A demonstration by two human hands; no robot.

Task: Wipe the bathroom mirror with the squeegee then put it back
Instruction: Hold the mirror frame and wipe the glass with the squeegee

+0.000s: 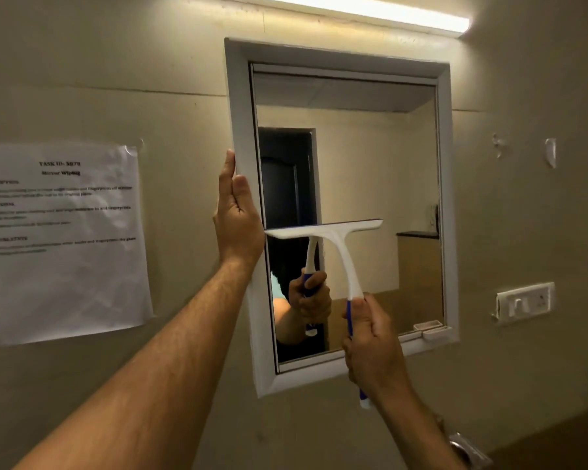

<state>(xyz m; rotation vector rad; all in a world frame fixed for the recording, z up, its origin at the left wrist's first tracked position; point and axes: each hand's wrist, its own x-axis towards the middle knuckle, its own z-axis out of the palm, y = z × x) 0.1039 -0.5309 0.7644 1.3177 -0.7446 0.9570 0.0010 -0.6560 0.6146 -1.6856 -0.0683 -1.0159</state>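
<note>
Hanging on a beige painted wall, at the far left, is one printed sheet of paper [65, 239], wrinkled, its small text too blurred to read. To its right one left hand [238, 218] is resting against the left edge of the white frame of the mirror [353, 157], fingers straight and flat along the frame, thumb lying on the frame's front face, holding nothing. The single mirror is sitting recessed in the wall, and its glass is reflecting a dark doorway, a pale room and the person's arm. One squeegee [326, 232], white with a blue handle, is pressing its blade level against the glass at about mid-height, the blade's left end touching the frame beside the left hand. Lower and to the right, one right hand [370, 344] is wrapping its fingers round the blue handle, the handle's end showing below the palm. One small white tray [435, 330] is sitting on the frame's lower right ledge. Further right, one white switch plate [523, 301] is sitting on the wall, with two small white hooks [550, 152] above it. One lit tube light [370, 11] is glowing above the mirror.
</note>
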